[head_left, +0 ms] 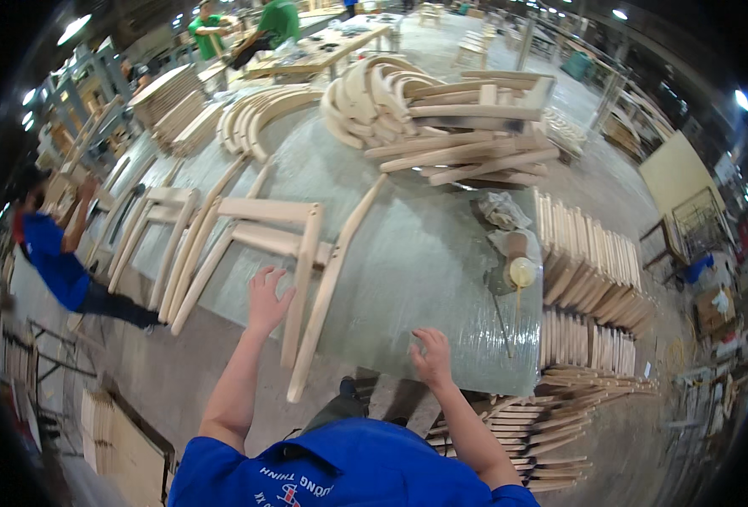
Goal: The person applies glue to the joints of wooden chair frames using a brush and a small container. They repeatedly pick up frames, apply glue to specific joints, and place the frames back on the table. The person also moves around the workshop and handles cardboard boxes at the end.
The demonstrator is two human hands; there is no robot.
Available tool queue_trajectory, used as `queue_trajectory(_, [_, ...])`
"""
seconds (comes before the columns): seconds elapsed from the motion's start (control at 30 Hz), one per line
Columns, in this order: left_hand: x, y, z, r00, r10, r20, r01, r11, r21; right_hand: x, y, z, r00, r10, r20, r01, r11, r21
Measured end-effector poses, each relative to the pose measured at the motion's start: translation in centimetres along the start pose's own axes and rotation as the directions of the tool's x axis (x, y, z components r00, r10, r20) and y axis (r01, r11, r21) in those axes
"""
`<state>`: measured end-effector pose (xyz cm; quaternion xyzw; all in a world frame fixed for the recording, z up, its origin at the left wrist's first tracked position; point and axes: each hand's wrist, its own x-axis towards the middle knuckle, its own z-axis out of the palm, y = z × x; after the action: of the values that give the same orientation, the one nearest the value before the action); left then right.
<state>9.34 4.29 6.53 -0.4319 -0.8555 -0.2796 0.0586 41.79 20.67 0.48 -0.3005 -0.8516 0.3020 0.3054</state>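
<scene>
A long worktop (424, 253) wrapped in clear film runs down the middle of a big workshop with a grey concrete floor (593, 177). Beyond its far end stands another bench (323, 52); to its right, stacked wooden slats (589, 253). Ceiling lamps (73, 29) glare overhead.

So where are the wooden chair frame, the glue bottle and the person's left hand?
wooden chair frame (299, 253), head view, on its upright leg.
glue bottle (522, 272), head view, on its yellowish body.
left hand (266, 302), head view, on its back.
</scene>
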Motion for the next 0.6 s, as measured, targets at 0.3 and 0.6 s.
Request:
queue_trajectory(0.3, [20.3,15.8,12.5,0.869,0.492,-0.052,-0.486,0.829,-0.276,1.6,6.1,-4.9,0.954,0.295,0.054,-0.294,0.956,-0.017])
queue_trajectory(0.6, [39.6,30.7,23.0,0.643,0.691,-0.329,-0.763,0.546,-0.345,1.3,8.4,-4.4,0.926,0.372,-0.058,-0.373,0.928,0.005])
